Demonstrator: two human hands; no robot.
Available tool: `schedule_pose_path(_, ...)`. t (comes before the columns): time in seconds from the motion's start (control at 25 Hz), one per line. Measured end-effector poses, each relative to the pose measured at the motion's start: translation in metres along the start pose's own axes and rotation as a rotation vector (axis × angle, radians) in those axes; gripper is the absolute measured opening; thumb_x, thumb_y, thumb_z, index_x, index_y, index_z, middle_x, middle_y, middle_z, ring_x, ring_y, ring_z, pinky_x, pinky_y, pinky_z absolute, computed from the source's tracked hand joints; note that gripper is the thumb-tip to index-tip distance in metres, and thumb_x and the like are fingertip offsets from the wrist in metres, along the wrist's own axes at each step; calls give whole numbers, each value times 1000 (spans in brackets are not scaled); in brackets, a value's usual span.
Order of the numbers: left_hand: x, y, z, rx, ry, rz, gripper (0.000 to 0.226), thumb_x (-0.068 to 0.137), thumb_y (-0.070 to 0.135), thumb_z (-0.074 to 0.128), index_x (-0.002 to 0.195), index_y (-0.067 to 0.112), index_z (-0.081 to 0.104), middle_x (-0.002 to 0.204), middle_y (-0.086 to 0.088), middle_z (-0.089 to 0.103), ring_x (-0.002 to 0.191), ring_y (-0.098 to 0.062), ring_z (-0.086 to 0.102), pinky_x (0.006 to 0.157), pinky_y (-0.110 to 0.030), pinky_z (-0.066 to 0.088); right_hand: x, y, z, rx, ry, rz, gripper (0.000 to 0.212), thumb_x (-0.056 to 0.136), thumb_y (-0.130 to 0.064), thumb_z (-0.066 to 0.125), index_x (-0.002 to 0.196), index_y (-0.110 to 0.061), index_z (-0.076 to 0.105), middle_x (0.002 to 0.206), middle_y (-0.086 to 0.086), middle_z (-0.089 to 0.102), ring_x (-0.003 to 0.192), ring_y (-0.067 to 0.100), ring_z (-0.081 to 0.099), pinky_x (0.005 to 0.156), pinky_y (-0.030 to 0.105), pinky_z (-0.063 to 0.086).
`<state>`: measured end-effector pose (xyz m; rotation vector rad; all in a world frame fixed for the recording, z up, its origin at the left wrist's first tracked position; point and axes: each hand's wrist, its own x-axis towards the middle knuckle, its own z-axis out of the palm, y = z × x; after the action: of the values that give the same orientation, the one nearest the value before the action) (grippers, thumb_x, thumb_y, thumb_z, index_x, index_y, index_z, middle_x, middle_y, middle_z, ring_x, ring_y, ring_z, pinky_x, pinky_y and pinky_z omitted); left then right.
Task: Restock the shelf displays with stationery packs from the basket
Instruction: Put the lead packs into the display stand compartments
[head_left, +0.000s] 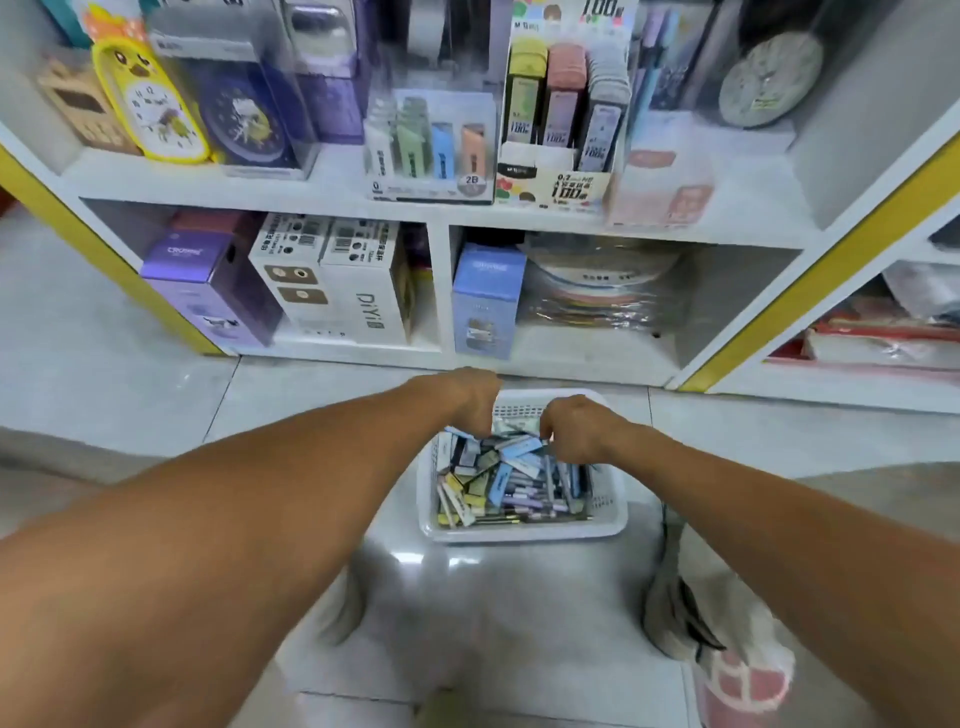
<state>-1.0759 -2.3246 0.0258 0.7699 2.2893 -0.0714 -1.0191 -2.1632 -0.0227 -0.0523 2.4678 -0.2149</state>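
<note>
Head view: the left hand (470, 397) reaches down over the far left of the white plastic slatted basket (524, 530) on the tiled floor, its grip curled into the heap of small pastel stationery packs (511, 473); whether it pinches one I cannot tell. Just beside it, the right hand (574, 428) curls its grip onto a pale blue pack (522, 447) atop the pile. This looks like the picking step. Next, lift packs clear and carry them to the white shelf unit (441, 213), matching the clear display case of pastel packs (431, 150).
</note>
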Motion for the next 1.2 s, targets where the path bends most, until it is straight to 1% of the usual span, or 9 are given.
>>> schedule_pose_path(0.2, 47, -9, 82, -35, -125, -32, 28, 86, 30, 71, 98, 10, 56, 102, -11, 62, 87, -23, 57, 71, -30, 45, 20, 29, 80, 122, -85, 106, 32, 91, -16, 61, 121, -6, 62, 126, 15, 61, 114, 29, 59, 90, 32, 48)
schedule_pose_path(0.36, 77, -17, 119, -49, -100, -72, 34, 87, 41, 68, 91, 10, 53, 106, -15, 66, 89, -28, 62, 71, -32, 48, 37, 22, 111, 123, -78, 54, 28, 90, -20, 62, 114, -8, 70, 119, 13, 65, 113, 30, 60, 93, 32, 48)
schedule_pose_path(0.52, 109, -15, 140, -39, -28, -214, 61, 87, 63, 58, 113, 7, 61, 113, -12, 64, 100, -29, 63, 82, -37, 51, 55, 10, 136, 240, -73, 134, 28, 90, -18, 63, 116, -6, 66, 119, 14, 64, 110, 31, 61, 86, 33, 51)
schedule_pose_path(0.6, 124, -16, 146, -52, -21, -296, 79, 83, 72, 54, 127, 6, 56, 123, -15, 59, 112, -32, 57, 92, -41, 49, 61, 7, 147, 293, -26, 223, 29, 91, -18, 62, 116, -5, 61, 116, 15, 63, 106, 32, 62, 76, 32, 48)
schedule_pose_path(0.68, 131, -15, 151, -71, -43, -355, 100, 78, 77, 57, 141, 1, 42, 135, -21, 49, 122, -39, 48, 100, -44, 42, 65, 6, 154, 366, 35, 278, 27, 89, -17, 63, 113, -5, 60, 110, 15, 64, 103, 31, 63, 74, 32, 48)
schedule_pose_path(0.76, 134, -9, 157, -160, -73, -406, 110, 73, 68, 70, 144, -4, 27, 139, -26, 40, 127, -42, 40, 104, -47, 39, 68, 4, 159, 427, 94, 321, 24, 87, -13, 61, 110, -4, 62, 106, 14, 66, 100, 31, 63, 75, 33, 49)
schedule_pose_path(0.84, 135, 1, 162, -301, -87, -474, 107, 71, 48, 82, 143, 0, 18, 141, -29, 33, 130, -44, 35, 105, -51, 41, 69, 2, 162, 481, 144, 328, 22, 86, -10, 59, 106, -3, 65, 100, 15, 68, 97, 30, 63, 73, 30, 46)
schedule_pose_path(1.0, 138, 4, 164, -451, -88, -517, 103, 69, 20, 83, 141, 8, 10, 139, -26, 29, 128, -40, 33, 100, -50, 43, 69, 5, 165, 668, 200, 352, 26, 81, -2, 63, 106, -5, 70, 90, 8, 69, 90, 26, 65, 70, 24, 43)
schedule_pose_path(1.2, 137, -6, 178, -520, -81, -453, 122, 70, 17, 79, 151, 8, -12, 142, -24, 32, 131, -40, 38, 103, -49, 44, 71, 7, 169, 719, 219, 398, 35, 81, 2, 58, 114, -7, 66, 97, 9, 70, 88, 24, 62, 73, 27, 48)
